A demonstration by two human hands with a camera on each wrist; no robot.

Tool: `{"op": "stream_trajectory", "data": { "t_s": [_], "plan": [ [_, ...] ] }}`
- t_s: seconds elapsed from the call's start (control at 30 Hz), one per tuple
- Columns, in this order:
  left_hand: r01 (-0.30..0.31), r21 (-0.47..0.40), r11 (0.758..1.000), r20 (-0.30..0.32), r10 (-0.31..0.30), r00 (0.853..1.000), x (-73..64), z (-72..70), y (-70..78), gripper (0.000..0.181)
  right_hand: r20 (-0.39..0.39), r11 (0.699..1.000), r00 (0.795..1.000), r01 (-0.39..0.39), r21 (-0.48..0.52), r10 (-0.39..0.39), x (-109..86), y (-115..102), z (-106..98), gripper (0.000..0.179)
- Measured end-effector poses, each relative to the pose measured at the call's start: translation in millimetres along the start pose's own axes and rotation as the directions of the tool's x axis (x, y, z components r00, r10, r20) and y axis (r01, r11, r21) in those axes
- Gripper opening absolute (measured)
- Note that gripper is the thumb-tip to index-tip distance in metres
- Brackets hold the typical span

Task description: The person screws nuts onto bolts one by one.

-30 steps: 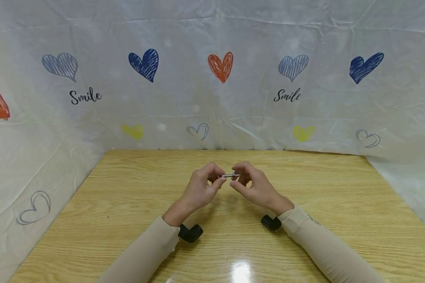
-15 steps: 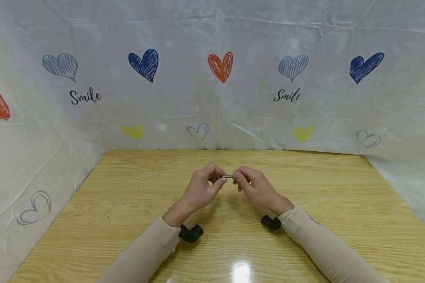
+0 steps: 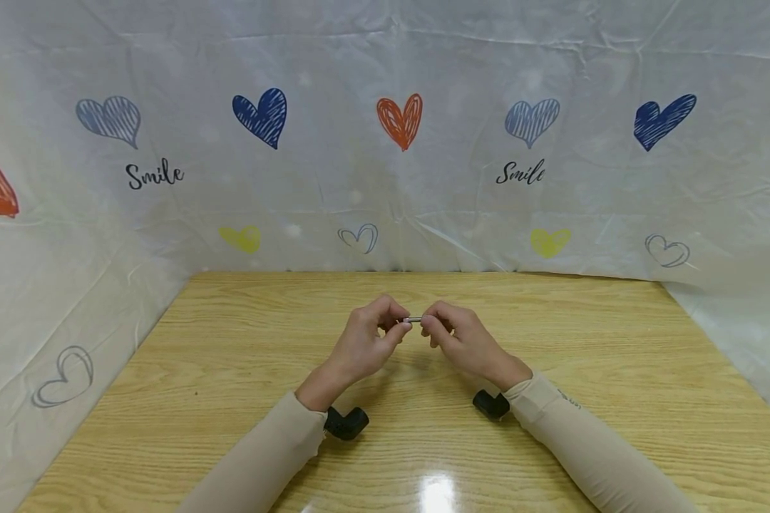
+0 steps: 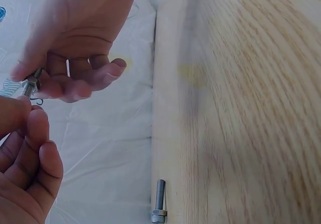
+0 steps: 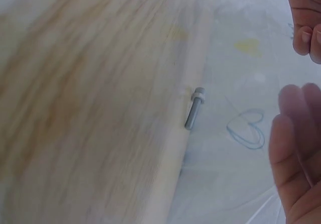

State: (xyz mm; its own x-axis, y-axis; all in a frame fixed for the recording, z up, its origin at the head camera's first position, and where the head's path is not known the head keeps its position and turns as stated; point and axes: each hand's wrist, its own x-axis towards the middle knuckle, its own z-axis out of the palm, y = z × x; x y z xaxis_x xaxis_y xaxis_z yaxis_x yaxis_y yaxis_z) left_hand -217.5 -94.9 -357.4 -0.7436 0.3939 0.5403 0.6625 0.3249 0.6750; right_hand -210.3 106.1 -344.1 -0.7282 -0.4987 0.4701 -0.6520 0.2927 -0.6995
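Note:
Between my hands is a small metal bolt, held up roughly level above the table. My left hand pinches one end of it between thumb and fingers, which cover that end. On its threaded part sits a nut, plain in the left wrist view. Thumb and fingers of my right hand close on the nut end, hiding it in the head view. A second bolt with a nut near one end lies on the table; the right wrist view shows this bolt too.
The wooden table extends on both sides of the hands. White sheeting printed with hearts hangs behind and beside it. Black wrist-worn pieces, such as the left one, hang under both wrists.
One second ago my right thumb and fingers stood apart around the nut; they have closed on it. The left hand keeps its pinch and has barely moved.

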Motion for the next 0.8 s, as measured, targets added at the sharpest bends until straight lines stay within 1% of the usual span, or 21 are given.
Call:
{"op": "stream_trajectory", "data": {
  "t_s": [0.1, 0.17, 0.27, 0.33, 0.5, 0.57, 0.63, 0.73, 0.8],
  "plan": [
    [-0.003, 0.004, 1.0, 0.001, 0.003, 1.0, -0.1, 0.2, -0.4, 0.008, -0.004, 1.0, 1.0, -0.002, 0.001, 0.002, -0.3, -2, -1, 0.01],
    [-0.002, 0.002, 1.0, -0.001, 0.002, 1.0, -0.2, 0.3, -0.9, 0.008, -0.017, 1.0, 1.0, 0.02, 0.001, -0.02, -0.4, -1, -1, 0.009],
    [0.002, 0.002, 1.0, -0.004, -0.002, 1.0, -0.1, 0.0, -1.4, 0.008, -0.038, 0.997, 0.996, 0.075, 0.013, -0.075, -0.2, 2, 0, 0.018],
    [0.005, 0.001, 1.0, -0.005, -0.005, 1.0, -0.1, -0.1, -1.4, 0.007, -0.045, 0.994, 0.994, 0.102, 0.028, -0.101, 0.0, 6, 2, 0.018],
    [0.0, 0.001, 1.0, -0.004, 0.0, 1.0, 0.1, 0.2, -1.0, 0.007, -0.043, 0.997, 0.996, 0.075, 0.021, -0.074, -1.1, 33, 7, 0.008],
    [-0.004, 0.004, 1.0, -0.003, 0.004, 1.0, 0.2, 0.6, -1.4, 0.007, -0.043, 0.998, 0.997, 0.065, 0.009, -0.064, -1.4, 41, 8, 0.009],
    [-0.008, 0.004, 1.0, -0.001, 0.008, 1.0, 0.1, 0.7, -1.5, 0.007, -0.044, 0.998, 0.997, 0.07, 0.001, -0.07, -1.3, 41, 8, 0.012],
    [-0.006, 0.007, 1.0, 0.001, 0.006, 1.0, 0.0, 0.8, -1.8, 0.007, -0.048, 0.998, 0.997, 0.063, -0.006, -0.063, -1.6, 42, 8, 0.009],
    [-0.004, 0.009, 1.0, -0.001, 0.004, 1.0, 0.0, 0.6, -1.6, 0.007, -0.049, 0.998, 0.997, 0.055, -0.016, -0.055, -1.9, 41, 8, 0.014]
  ]
}}
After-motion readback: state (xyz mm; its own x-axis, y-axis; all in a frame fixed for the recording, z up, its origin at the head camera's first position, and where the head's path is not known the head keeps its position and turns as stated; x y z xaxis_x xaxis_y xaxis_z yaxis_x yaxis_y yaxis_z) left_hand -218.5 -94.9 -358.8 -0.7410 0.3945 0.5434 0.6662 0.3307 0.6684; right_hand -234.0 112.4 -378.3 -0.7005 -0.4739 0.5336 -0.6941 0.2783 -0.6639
